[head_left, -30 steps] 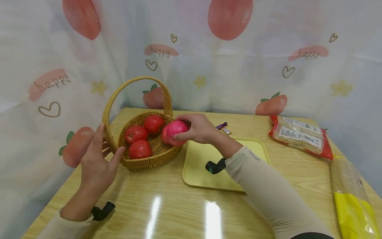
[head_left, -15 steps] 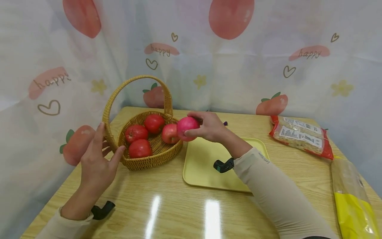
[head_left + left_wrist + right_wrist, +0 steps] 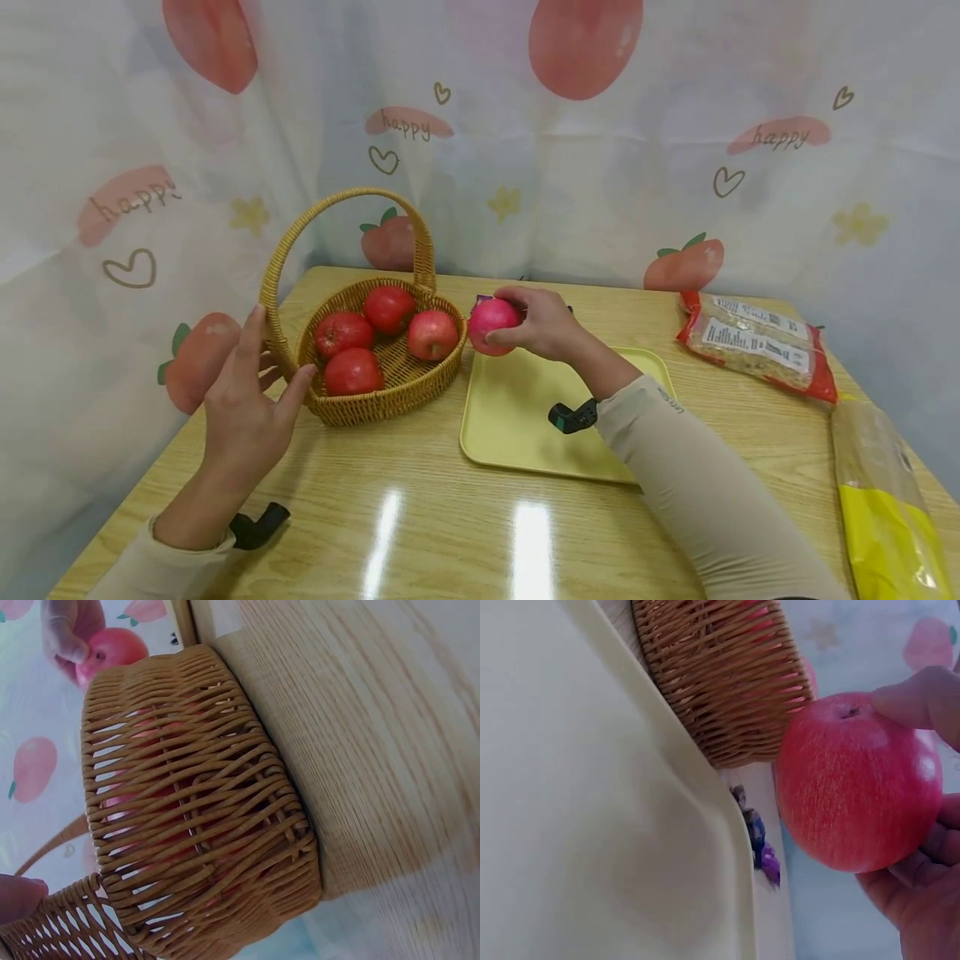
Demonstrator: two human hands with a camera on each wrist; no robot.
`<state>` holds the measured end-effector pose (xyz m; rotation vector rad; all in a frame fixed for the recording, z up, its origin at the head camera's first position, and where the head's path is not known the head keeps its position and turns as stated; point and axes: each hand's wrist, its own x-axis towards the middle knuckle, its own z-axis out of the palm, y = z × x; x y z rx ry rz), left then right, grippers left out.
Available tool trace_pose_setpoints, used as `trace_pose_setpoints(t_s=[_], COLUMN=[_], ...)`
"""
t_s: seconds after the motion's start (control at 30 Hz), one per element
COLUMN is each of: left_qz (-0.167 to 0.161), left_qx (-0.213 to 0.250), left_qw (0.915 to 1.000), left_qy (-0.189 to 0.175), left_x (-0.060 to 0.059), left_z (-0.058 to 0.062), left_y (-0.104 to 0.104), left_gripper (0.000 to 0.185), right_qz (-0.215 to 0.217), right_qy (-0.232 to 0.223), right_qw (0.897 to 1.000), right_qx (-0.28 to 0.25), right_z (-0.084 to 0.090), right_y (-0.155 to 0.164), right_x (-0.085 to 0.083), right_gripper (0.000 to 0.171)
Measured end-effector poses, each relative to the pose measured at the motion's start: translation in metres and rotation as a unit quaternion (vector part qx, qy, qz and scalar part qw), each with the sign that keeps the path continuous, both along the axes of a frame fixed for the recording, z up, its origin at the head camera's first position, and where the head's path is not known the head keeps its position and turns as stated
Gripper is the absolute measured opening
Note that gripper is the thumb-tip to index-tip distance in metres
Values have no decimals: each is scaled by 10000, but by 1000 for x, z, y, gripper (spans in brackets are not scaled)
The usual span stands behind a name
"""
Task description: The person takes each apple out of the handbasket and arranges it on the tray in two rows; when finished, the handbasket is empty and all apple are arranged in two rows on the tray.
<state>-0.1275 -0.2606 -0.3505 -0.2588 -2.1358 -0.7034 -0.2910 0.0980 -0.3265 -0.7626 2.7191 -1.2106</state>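
My right hand (image 3: pixel 525 323) grips a pink-red apple (image 3: pixel 491 325) in the air, just right of the wicker basket (image 3: pixel 375 408) and over the far left corner of the yellow tray (image 3: pixel 525 417). The right wrist view shows the apple (image 3: pixel 855 780) up close, with my fingers (image 3: pixel 919 701) round it. In the basket lie three red fruits and one more apple (image 3: pixel 432 334). My left hand (image 3: pixel 251 392) stands by the foot of the basket's handle with straight fingers, holding nothing. The left wrist view shows the basket wall (image 3: pixel 195 817) and the held apple (image 3: pixel 112 649) beyond it.
Two red-edged snack packets (image 3: pixel 757 342) lie at the table's far right, and a clear and yellow bag (image 3: pixel 877 492) at the right edge. A small purple candy (image 3: pixel 754 832) lies between basket and tray. A printed curtain closes in the table behind and on the left.
My right hand has carried the pink-red apple from the basket's rim to the right, towards the tray's corner. This uncovered another apple in the basket. My left hand stayed put.
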Motion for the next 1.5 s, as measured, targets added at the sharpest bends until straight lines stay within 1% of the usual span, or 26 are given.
trace_pose_setpoints(t_s=[0.17, 0.4, 0.67, 0.87, 1.2, 1.5], left_qz=[-14, -40, 1, -9, -11, 10], left_qx=[24, 23, 9, 8, 0, 11], left_qw=[10000, 9999, 10000, 10000, 10000, 10000], left_qy=[61, 97, 41, 71, 88, 76], left_x=[0, 1, 1, 1, 1, 1], left_z=[1, 3, 3, 2, 2, 3], left_y=[2, 3, 2, 4, 4, 4], left_gripper=[99, 100, 99, 100, 100, 99], right_qz=[-70, -59, -115, -81, -44, 51], right_qy=[-185, -99, -139, -166, -122, -155], right_qw=[9997, 9993, 9985, 9979, 9984, 9985], right_qx=[118, 363, 520, 627, 548, 525], right_z=[-8, -18, -26, -34, -36, -34], right_y=[3, 4, 1, -1, -2, -3], right_x=[-4, -9, -12, -15, -17, -14], right_gripper=[74, 74, 74, 76, 76, 79])
